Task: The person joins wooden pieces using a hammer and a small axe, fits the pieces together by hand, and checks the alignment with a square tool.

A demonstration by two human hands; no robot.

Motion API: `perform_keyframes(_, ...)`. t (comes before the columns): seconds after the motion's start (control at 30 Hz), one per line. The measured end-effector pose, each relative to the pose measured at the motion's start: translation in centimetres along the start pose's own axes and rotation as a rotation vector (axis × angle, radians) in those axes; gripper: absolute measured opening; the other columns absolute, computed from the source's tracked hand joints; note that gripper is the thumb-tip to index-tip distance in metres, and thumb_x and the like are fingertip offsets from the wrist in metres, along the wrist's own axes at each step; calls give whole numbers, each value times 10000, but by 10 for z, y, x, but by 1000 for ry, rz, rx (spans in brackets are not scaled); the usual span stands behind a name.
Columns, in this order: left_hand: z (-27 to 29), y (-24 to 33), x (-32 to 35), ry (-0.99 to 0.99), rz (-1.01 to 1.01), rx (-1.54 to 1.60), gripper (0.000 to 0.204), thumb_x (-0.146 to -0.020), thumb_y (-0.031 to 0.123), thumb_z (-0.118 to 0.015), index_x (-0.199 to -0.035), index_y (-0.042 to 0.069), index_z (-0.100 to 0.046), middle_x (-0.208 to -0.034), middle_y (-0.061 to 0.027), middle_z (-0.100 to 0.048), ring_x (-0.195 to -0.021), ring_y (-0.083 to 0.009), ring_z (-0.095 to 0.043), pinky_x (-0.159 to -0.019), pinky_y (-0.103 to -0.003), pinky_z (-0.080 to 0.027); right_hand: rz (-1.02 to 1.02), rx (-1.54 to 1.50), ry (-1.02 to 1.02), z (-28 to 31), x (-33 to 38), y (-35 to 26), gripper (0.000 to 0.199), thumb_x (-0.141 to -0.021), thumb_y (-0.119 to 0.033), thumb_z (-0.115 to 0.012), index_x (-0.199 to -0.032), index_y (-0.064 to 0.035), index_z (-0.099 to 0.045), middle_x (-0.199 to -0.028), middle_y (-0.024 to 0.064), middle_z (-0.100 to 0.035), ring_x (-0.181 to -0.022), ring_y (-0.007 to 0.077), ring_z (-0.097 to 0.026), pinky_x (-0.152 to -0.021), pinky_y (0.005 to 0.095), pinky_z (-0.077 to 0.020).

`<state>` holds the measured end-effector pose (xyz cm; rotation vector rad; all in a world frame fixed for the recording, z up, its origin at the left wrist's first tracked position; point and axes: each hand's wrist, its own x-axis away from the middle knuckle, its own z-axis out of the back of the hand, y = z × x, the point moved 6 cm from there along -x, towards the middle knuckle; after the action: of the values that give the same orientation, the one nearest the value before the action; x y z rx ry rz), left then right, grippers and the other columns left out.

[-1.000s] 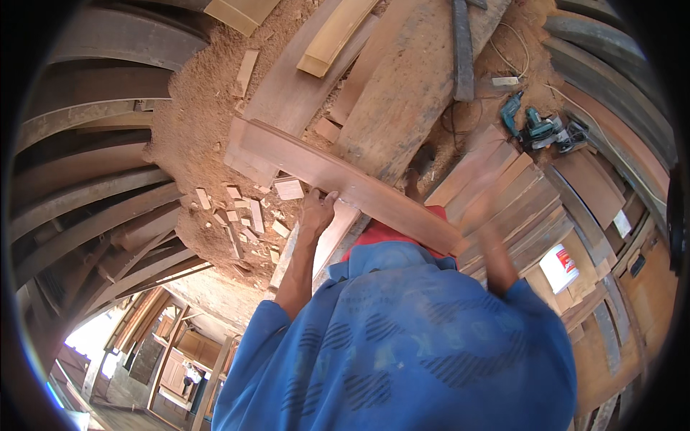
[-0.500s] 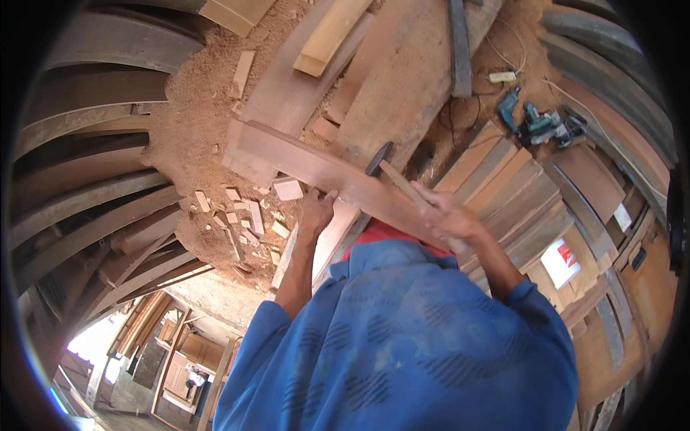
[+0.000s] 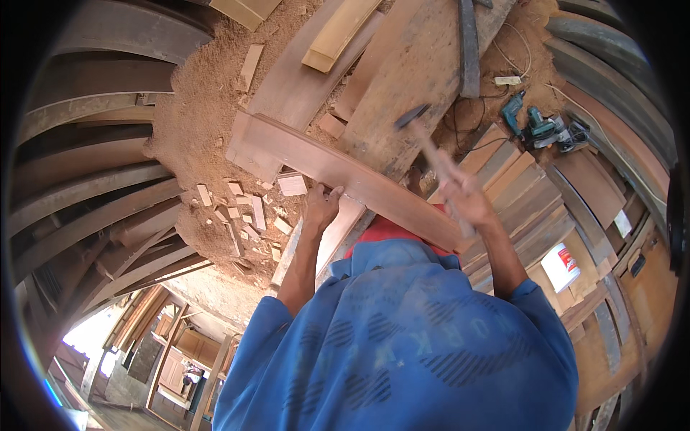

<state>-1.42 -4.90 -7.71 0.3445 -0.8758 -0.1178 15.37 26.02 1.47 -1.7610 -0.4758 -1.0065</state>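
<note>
Gripping the hammer by its handle, the right hand is apart from the left hand, which touches the near edge of the board; clamping unclear. Board, running from beyond left hand toward right, appears stiff, moderately heavy; best held by long edges.

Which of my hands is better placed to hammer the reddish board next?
Probably your right hand: it grips the hammer, whose head is clear of the reddish board. Your left hand is at that board's near edge, with no tool visible.
</note>
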Motion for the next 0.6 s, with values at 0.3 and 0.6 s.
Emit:
perform_keyframes(0.3, -7, -17, -5, 6, -10, 95, 524, -869, 468, -733, -1078, -11, -703, -920, -207, -731, -910, -357, -708, -836, -455, -542, 39, 103, -176, -19, 1, 28, 681, -1006, -145, -502, -1615, -22, -225, -762, 19, -568, -562, 93, -540, -519, 271, -487)
perform_keyframes(0.6, -12, 14, 56, 368, -350, -17, 964, -770, 468, -833, -1471, 3, -363, -1236, -238, -545, -1146, -406, -538, -988, -535, -426, 186, 113, 102, -14, -60, 15, 681, -981, -137, -527, -1594, 5, -267, -839, 60, -605, -596, 104, -560, -536, 263, -488)
